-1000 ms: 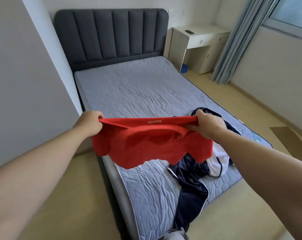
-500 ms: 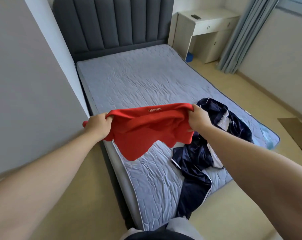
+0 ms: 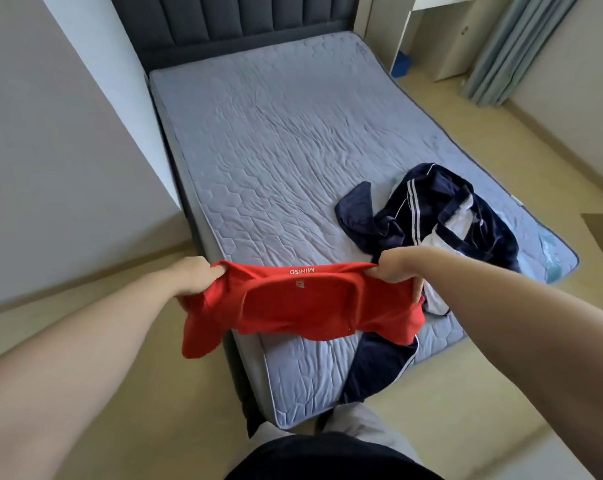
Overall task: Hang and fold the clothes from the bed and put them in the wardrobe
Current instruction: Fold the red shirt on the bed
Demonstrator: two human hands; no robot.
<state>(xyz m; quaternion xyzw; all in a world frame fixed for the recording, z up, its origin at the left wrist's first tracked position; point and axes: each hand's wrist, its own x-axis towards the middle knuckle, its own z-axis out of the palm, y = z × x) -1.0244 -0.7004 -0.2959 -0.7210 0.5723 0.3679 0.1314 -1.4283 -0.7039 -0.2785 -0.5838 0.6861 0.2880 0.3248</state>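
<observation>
Closest to us are our own black top [image 3: 327, 459] and pale grey trousers [image 3: 369, 424], at the foot of the bed. Both bare arms reach forward over the smooth beige floor [image 3: 154, 393].

Our left hand [image 3: 194, 277] and right hand [image 3: 395, 268] each have a clenched grip on one end of the soft red knit garment [image 3: 314, 308], fingers curled into bunched cloth. Its upper band is pulled taut between them and bears pale "MINISO" lettering, upside down. The rest sags in loose, wavy folds above the foot of the bed, with the left lobe hanging past the bed's edge.

Just beyond the right hand, a crumpled navy tracksuit with white stripes and panels [image 3: 442, 202] lies on the bed with the grey-blue quilted cover [image 3: 276, 140], one leg trailing off the foot. The cover is stitched in hexagons and wrinkled across its middle.

Farther back rises the dark grey padded headboard with vertical channels [image 3: 231, 22]. A white table [image 3: 431, 39] and a pleated pale blue curtain [image 3: 514, 46] fill the far right corner.
</observation>
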